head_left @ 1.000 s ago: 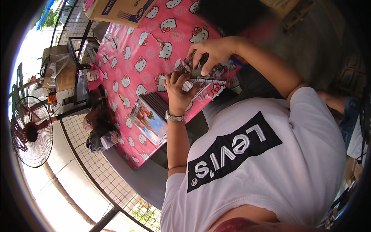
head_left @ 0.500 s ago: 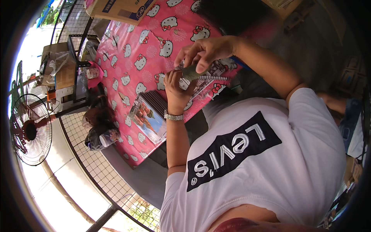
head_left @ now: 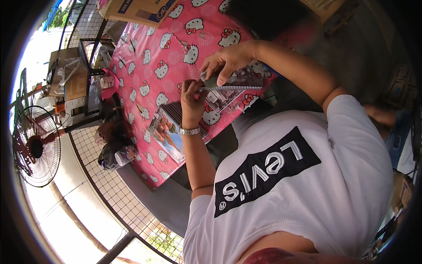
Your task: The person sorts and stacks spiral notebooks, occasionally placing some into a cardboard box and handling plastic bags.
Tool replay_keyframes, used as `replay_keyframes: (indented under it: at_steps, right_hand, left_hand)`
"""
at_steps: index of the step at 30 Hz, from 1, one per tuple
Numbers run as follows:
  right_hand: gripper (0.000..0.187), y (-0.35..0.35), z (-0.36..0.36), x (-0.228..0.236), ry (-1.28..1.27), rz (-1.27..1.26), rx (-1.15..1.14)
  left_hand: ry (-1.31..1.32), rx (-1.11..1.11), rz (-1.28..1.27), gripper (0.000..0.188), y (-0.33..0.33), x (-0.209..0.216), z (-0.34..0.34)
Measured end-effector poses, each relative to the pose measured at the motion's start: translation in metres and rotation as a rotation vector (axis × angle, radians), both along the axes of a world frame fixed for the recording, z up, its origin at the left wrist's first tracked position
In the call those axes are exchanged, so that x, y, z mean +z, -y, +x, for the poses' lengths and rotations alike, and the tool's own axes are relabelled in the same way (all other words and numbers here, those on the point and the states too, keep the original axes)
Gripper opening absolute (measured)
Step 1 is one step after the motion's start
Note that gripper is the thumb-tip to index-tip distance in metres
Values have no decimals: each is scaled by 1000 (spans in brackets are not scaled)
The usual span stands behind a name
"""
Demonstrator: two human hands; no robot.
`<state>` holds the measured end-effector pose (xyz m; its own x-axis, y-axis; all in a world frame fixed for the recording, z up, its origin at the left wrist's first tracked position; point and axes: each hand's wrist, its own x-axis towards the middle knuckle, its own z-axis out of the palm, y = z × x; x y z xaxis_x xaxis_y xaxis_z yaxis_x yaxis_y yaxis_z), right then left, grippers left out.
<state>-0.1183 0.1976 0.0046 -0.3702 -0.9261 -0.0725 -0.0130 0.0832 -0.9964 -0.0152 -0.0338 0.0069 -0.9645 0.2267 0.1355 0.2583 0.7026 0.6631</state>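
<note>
My left hand (head_left: 192, 96), with a metal watch at the wrist, is closed with curled fingers at the left end of a thin grey-green flat piece (head_left: 211, 82). My right hand (head_left: 232, 60) reaches over from the right and grips the same piece, thumb on its near face. Whether it is a loose card or part of a notebook cannot be made out. Right under the hands lie spiral notebooks (head_left: 223, 100) with grey picture covers. To the left of my left wrist is a stack of spiral notebooks (head_left: 169, 135), the top one with a colourful picture cover.
A pink patterned cloth (head_left: 145, 72) covers the table. A cardboard box (head_left: 136, 9) stands at the far edge, a black object (head_left: 268, 20) at the far right. Left of the table are a pink-and-white cup (head_left: 107, 82), a bag (head_left: 110, 154) and a fan (head_left: 36, 146).
Both hands have lowered the grey-green piece toward the notebooks and tilted it flatter. My left hand has shifted slightly left, uncovering more of the grey-covered notebooks.
</note>
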Motion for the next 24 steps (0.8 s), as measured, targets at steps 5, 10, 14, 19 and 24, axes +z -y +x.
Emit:
replay_keyframes:
  at_steps: [5,10,14,19,24]
  right_hand:
    - [47,-7,8,4,319,-386,75]
    - [49,-10,0,8,-85,-33,-38]
    - [49,-9,3,6,56,-47,-60]
    - [52,-4,1,8,46,-59,-57]
    - [52,-3,6,12,272,-260,-13]
  left_hand:
    - [-20,-64,45,25,-2,2,3]
    - [34,-75,123,27,0,-4,2]
    - [-2,-95,163,30,-4,-5,-5]
    - [-67,-129,124,30,-3,-5,-9]
    - [-4,-64,103,29,-5,0,-6]
